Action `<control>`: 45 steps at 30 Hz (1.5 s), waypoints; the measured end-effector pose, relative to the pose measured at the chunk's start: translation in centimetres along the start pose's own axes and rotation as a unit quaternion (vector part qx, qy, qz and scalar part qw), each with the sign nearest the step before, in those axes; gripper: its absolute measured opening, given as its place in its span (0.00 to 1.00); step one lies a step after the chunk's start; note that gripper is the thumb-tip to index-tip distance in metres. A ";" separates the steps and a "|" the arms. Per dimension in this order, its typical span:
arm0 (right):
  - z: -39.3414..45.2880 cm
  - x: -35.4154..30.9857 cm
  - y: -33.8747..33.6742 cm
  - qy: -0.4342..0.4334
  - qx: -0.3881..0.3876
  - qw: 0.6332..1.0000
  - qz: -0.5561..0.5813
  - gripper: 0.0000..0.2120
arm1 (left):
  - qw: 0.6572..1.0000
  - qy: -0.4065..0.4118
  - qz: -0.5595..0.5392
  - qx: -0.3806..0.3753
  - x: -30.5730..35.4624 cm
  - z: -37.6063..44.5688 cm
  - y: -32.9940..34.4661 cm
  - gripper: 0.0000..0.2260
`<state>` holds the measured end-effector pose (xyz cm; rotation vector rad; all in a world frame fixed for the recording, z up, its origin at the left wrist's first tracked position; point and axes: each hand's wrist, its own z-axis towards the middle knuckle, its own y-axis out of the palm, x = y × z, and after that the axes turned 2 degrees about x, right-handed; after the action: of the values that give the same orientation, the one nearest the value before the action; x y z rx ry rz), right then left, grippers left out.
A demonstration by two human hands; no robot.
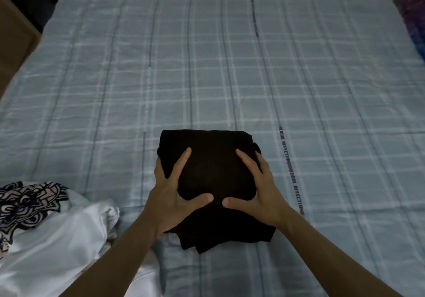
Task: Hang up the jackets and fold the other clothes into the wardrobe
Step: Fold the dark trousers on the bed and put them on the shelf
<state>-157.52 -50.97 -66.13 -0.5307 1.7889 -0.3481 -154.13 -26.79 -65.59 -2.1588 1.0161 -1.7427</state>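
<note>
Step in hand, as judged: the folding of one garment looks finished and the pick-up for the wardrobe is starting. The left hand (171,195) and right hand (257,188) each hold a side of the folded black garment (213,170), thumbs laid on top and pointing toward each other near its middle, forefingers stretched forward over the top, remaining fingers wrapped round the side edges and hidden beneath. The bundle sits directly between the two hands on the checked bedsheet (230,78); whether it is already lifted clear of the sheet cannot be told. Appearance: a compact, roughly square stack, very dark, surface detail lost in the low light; the far edge is a clean rounded fold, while the near edge, below the wrists, shows a few loose layers sticking out unevenly. Next move, as judged: lift with even pressure from both sides and keep the stack level, since those loose near layers could slip out and unfold on the way. The wardrobe is not in view. Just beside the left forearm lies a crumpled white garment with a dark printed pattern (46,216), apparently not yet folded.
</note>
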 end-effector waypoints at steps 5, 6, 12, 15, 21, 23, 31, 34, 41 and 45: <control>-0.7 -0.3 0.5 -0.013 0.036 0.998 0.055 0.49 | 0.997 0.010 -0.063 0.042 0.3 -0.6 0.5 0.46; -1.0 -0.6 0.5 -0.016 0.040 0.997 0.058 0.49 | 0.996 0.014 -0.071 0.052 0.4 -0.8 0.5 0.46; -4.8 -4.0 -0.3 -0.036 0.050 0.997 0.055 0.47 | 0.988 0.057 -0.107 0.096 2.9 -5.0 -0.6 0.44; -8.4 -6.9 -1.1 -0.054 0.065 0.996 0.042 0.47 | 0.984 0.088 -0.100 0.117 5.6 -8.6 -2.2 0.43; -15.8 -14.5 -3.2 -0.127 0.067 0.989 0.030 0.46 | 0.978 0.099 -0.063 0.175 12.3 -18.5 -6.4 0.43; -18.4 -17.3 -3.9 -0.163 0.044 0.985 0.021 0.46 | 0.972 0.087 -0.053 0.210 14.4 -22.9 -7.5 0.43; -27.7 -25.9 -5.6 -0.266 -0.062 0.962 -0.002 0.46 | 0.937 0.026 -0.044 0.346 21.1 -39.2 -9.3 0.43; -30.6 -29.4 -4.7 -0.314 -0.092 0.945 0.000 0.46 | 0.913 0.015 -0.034 0.406 22.2 -44.7 -10.5 0.43; -38.7 -37.7 3.0 -0.413 -0.187 0.891 -0.002 0.45 | 0.847 -0.032 -0.036 0.530 20.5 -59.4 -13.2 0.43; -44.4 -41.6 9.8 -0.454 -0.234 0.860 -0.016 0.45 | 0.809 -0.063 -0.043 0.583 17.9 -68.8 -14.4 0.43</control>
<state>-192.83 -22.53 -24.33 -0.8851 0.9150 0.3126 -210.33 -8.59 -23.60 -1.4201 -0.2483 -1.5323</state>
